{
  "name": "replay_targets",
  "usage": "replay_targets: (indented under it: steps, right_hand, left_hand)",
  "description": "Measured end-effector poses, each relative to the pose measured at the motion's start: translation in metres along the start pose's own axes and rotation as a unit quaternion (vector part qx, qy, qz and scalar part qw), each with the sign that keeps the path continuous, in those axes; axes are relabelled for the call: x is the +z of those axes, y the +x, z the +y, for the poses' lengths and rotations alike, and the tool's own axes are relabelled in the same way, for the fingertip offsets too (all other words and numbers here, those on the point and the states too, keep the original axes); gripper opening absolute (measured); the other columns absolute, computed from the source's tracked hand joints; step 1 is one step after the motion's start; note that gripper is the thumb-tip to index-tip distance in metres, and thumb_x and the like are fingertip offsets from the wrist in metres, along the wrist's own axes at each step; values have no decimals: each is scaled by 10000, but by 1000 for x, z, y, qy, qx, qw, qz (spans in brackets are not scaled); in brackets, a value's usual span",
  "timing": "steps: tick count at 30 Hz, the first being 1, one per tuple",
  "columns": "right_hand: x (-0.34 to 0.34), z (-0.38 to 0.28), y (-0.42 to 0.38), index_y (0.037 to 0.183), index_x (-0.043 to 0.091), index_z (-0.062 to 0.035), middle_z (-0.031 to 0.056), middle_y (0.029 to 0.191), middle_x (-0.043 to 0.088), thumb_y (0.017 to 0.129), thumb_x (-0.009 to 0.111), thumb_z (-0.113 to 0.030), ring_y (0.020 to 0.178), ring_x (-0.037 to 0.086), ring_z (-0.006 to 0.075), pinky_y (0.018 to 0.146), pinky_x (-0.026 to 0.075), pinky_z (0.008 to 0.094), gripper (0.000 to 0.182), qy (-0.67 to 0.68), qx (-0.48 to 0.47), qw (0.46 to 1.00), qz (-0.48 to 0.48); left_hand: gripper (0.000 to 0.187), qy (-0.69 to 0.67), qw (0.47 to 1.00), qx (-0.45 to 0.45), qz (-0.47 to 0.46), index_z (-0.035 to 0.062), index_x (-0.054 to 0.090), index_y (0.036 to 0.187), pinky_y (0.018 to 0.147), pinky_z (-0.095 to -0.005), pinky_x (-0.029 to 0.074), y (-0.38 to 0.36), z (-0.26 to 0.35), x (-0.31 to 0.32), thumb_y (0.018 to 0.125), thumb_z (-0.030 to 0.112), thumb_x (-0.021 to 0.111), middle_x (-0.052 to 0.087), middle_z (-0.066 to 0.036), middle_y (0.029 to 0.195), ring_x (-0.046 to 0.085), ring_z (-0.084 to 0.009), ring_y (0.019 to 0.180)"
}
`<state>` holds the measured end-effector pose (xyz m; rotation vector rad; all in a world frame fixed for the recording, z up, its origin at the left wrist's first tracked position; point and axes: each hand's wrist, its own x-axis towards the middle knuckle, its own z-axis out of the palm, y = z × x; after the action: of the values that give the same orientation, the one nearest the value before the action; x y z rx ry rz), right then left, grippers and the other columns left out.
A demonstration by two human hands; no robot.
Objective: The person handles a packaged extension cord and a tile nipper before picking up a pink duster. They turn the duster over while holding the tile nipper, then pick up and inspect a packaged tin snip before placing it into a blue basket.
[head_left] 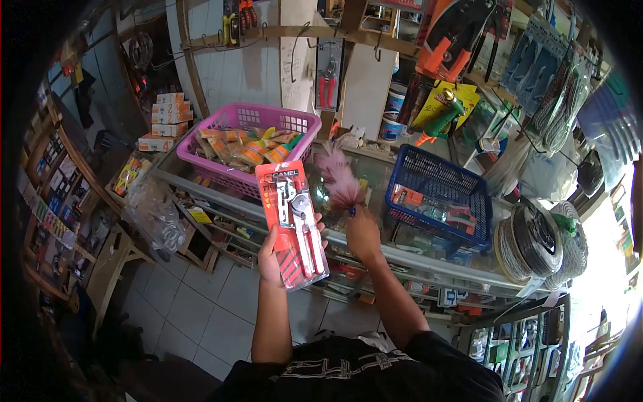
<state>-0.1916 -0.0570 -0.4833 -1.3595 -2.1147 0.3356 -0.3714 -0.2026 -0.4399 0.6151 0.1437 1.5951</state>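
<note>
My left hand (pixel 270 258) grips a red blister pack (pixel 293 224) marked CAMEL, held upright in front of the counter. Behind its clear plastic is a plier-like tool with red handles and a round silver head. My right hand (pixel 364 234) is closed round the handle of a pink feather duster (pixel 339 175), whose feathers point away from me over the glass counter (pixel 365 161). A pink plastic basket (pixel 251 115) of packaged items stands beyond the pack. Right of the duster sits a blue plastic basket (pixel 439 164) with several packets inside.
Orange boxes (pixel 169 117) are stacked at the back left. Rolls of wire or rope (pixel 536 241) stand at the counter's right end. Packaged tools (pixel 449 40) and a green-and-orange spray nozzle (pixel 443 119) hang overhead. Glass shelves (pixel 519 348) stand at lower right.
</note>
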Motion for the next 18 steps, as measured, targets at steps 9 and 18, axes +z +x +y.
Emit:
replay_targets:
  steps: [9,18]
  right_hand:
    - [-88,-10,-93,1349,619,10,-8,895,614,1110,542,-121,739,523,56,637,424,254,283,435,21,884,-171]
    - [-154,-11,-120,1388,626,51,225,1049,761,1030,670,-161,950,687,149,865,546,350,418,237,96,952,-166]
  left_hand:
    - [646,45,978,146,143,84,450,1556,1126,-599,466,33,-18,-10,1082,518,520,555,-223,1467,577,-364,1323]
    - [768,-28,990,116,-73,-45,316,1599,1181,-524,443,76,-78,11,1066,488,459,485,-241,1570,500,-401,1426]
